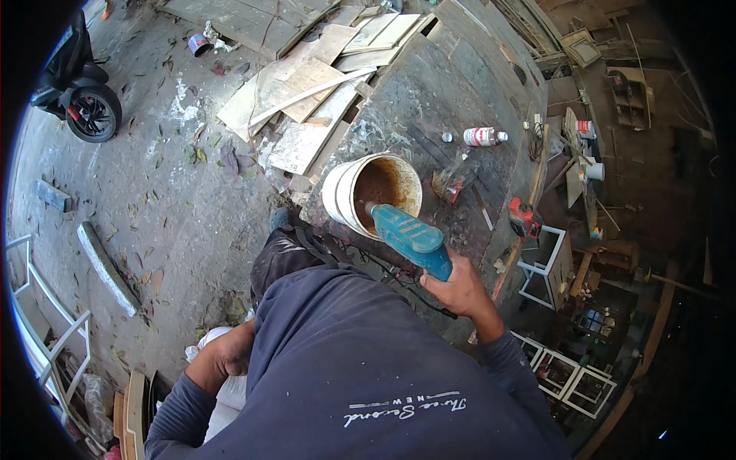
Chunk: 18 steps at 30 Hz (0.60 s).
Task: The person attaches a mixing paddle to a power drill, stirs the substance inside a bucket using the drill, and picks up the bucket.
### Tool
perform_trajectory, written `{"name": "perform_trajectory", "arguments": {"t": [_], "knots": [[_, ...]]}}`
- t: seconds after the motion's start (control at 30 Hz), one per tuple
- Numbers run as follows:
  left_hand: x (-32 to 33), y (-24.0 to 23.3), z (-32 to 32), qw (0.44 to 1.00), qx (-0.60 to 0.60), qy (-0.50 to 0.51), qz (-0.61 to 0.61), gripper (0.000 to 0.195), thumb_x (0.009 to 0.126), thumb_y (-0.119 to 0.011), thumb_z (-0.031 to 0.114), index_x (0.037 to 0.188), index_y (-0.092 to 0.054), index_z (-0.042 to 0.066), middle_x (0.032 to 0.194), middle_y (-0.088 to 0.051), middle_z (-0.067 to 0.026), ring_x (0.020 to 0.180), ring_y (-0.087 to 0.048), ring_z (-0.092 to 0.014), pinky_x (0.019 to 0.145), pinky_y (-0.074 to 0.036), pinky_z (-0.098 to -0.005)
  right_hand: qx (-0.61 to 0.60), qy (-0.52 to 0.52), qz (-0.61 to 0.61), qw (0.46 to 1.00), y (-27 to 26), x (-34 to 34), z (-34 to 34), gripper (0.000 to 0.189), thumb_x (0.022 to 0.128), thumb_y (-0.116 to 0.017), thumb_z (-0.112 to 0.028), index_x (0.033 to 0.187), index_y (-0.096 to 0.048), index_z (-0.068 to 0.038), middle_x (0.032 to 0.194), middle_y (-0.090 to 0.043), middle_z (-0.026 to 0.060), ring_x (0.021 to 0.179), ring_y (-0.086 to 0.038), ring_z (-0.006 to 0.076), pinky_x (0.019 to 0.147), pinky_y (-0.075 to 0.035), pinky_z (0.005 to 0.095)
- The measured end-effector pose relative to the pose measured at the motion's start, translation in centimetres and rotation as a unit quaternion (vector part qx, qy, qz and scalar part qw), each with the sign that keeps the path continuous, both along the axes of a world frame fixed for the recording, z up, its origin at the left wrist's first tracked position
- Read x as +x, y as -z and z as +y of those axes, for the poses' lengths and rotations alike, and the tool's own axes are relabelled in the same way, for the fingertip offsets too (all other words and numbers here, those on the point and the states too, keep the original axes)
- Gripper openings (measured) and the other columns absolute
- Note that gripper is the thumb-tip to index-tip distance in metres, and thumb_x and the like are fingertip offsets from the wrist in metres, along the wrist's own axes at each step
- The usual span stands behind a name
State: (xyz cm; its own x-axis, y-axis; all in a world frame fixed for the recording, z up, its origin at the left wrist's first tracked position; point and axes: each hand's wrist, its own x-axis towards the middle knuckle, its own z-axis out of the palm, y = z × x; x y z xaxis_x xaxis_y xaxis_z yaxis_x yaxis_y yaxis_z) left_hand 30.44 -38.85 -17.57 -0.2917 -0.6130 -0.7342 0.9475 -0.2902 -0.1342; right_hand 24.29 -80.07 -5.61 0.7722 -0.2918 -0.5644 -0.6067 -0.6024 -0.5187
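Note:
My right hand (457,287) is wrapped around the grip of a teal corded power drill (409,233). The drill's nose points down into a white plastic bucket (339,192), over a brown mixture (368,195) that also coats the inside wall. Whatever the chuck carries is hidden inside the bucket. At my left side, close to my hip, rests my left hand (234,351); its fingers are hidden by my dark shirt (356,356), so I cannot tell whether they hold anything. A white sack or cloth (225,397) lies beneath that arm.
On the stained worktable (397,121) are a bottle (483,137), a small cap (447,137), a plastic bag (445,184) and a red-and-black tool (523,218). Wooden boards (299,144) lie beyond the bucket. A motorbike wheel (94,114) and a curved bar (108,270) are leftward.

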Motion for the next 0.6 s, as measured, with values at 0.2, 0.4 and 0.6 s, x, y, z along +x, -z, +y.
{"name": "perform_trajectory", "arguments": {"t": [0.2,0.4,0.6], "knots": [[-0.2,0.4,0.6,1.000,-0.006,-0.004,0.003,0.070,0.110,-0.041,0.050,0.153,-0.040,-0.006,0.154,-0.049,-0.0255,0.136,-0.057,-0.033,0.115,-0.046,-0.0432,-0.027,-0.012,-0.007,1.000,-0.5,-0.5,0.6,0.040,0.083,-0.074,-0.022,0.115,-0.064,0.000,0.091,-0.070,0.0176,0.083,-0.069,0.0307,0.081,-0.054,0.0411],[-0.3,0.7,1.1,1.000,-0.004,-0.016,0.016,0.073,0.110,-0.040,0.051,0.154,-0.038,-0.007,0.154,-0.049,-0.0260,0.135,-0.058,-0.033,0.115,-0.046,-0.0432,-0.021,0.010,0.026,0.999,-0.8,-0.4,-0.1,0.042,0.083,-0.074,-0.021,0.118,-0.063,0.000,0.094,-0.071,0.0182,0.087,-0.070,0.0299,0.082,-0.054,0.0410],[-0.1,0.1,1.2,1.000,-0.004,-0.018,0.004,0.071,0.110,-0.040,0.050,0.153,-0.039,-0.007,0.154,-0.049,-0.0260,0.135,-0.058,-0.032,0.116,-0.046,-0.0422,-0.026,-0.015,-0.009,1.000,0.0,1.0,0.6,0.047,0.084,-0.072,-0.020,0.126,-0.062,-0.001,0.095,-0.072,0.0221,0.088,-0.073,0.0356,0.084,-0.055,0.0431]]}}
